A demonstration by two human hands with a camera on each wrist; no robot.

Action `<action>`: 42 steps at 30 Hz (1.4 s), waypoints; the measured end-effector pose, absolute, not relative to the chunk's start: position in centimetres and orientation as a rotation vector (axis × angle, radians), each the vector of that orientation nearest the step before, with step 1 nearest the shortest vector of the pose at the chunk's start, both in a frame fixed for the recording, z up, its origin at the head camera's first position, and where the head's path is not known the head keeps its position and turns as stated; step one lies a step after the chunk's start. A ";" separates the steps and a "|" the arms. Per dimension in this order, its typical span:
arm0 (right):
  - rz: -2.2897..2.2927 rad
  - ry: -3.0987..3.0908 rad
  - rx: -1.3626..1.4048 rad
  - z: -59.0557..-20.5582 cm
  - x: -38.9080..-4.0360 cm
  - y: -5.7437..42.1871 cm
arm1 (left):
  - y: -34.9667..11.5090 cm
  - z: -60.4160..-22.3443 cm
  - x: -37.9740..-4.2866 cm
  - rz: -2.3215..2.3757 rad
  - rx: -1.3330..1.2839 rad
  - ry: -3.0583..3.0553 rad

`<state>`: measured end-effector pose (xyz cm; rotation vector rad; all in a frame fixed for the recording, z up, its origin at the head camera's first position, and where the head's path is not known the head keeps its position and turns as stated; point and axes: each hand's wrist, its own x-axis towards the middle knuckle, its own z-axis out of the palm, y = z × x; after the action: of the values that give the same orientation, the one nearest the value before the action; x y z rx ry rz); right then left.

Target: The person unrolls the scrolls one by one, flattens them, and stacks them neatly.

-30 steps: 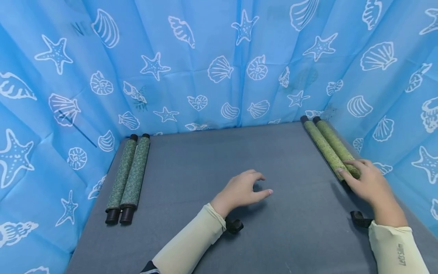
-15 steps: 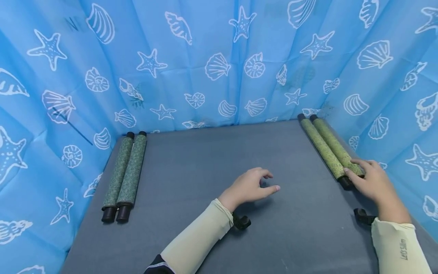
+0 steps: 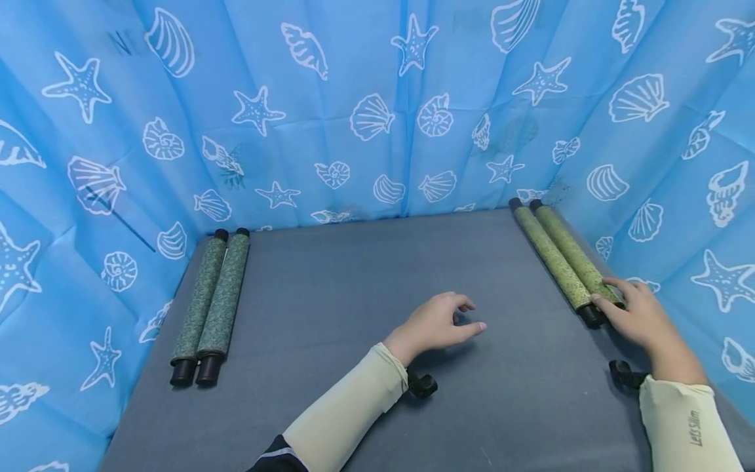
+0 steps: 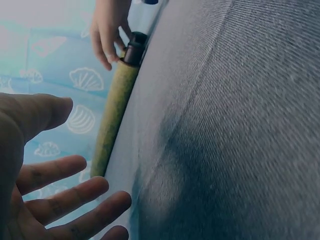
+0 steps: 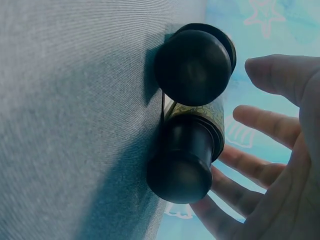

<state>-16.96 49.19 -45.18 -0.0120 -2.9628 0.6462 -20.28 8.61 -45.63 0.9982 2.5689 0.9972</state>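
Two yellow-green scroll rolls (image 3: pixel 551 255) with black end knobs (image 5: pixel 192 67) lie side by side at the table's right edge. My right hand (image 3: pixel 634 318) is at their near end, thumb and fingers spread and loosely bent over the rolls. In the right wrist view its fingertips reach the side of the lower roll, while the thumb stands apart from the upper knob. My left hand (image 3: pixel 436 321) hovers over the middle of the table, fingers relaxed, holding nothing. At the left edge lie two dark green scroll rolls (image 3: pixel 224 295), also with black knobs.
A grey cloth covers the table (image 3: pixel 330 282). Blue curtains (image 3: pixel 330 98) printed with shells and starfish hang close behind and along both sides. Black wrist-worn pieces (image 3: pixel 421 385) stick out below both forearms.
My right hand has shifted slightly toward the near end of the yellow-green rolls, uncovering a black knob. The left hand has drifted a little right. The head view has turned slightly.
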 end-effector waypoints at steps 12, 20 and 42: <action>0.714 -2.905 0.112 -45.6 -17.3 49.8 | 10.2 -46.1 -20.4 1.057 0.981 2.515; 0.760 -2.938 0.134 -45.4 -18.2 49.9 | 11.3 -46.3 -20.7 1.084 0.962 2.486; 0.881 -2.972 0.226 -45.6 -19.6 50.6 | 15.5 -46.7 -20.9 1.213 0.923 2.360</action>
<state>-19.55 50.57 -45.63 0.2258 -2.9719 0.8805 -20.94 15.55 -46.74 0.9226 2.3601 1.2126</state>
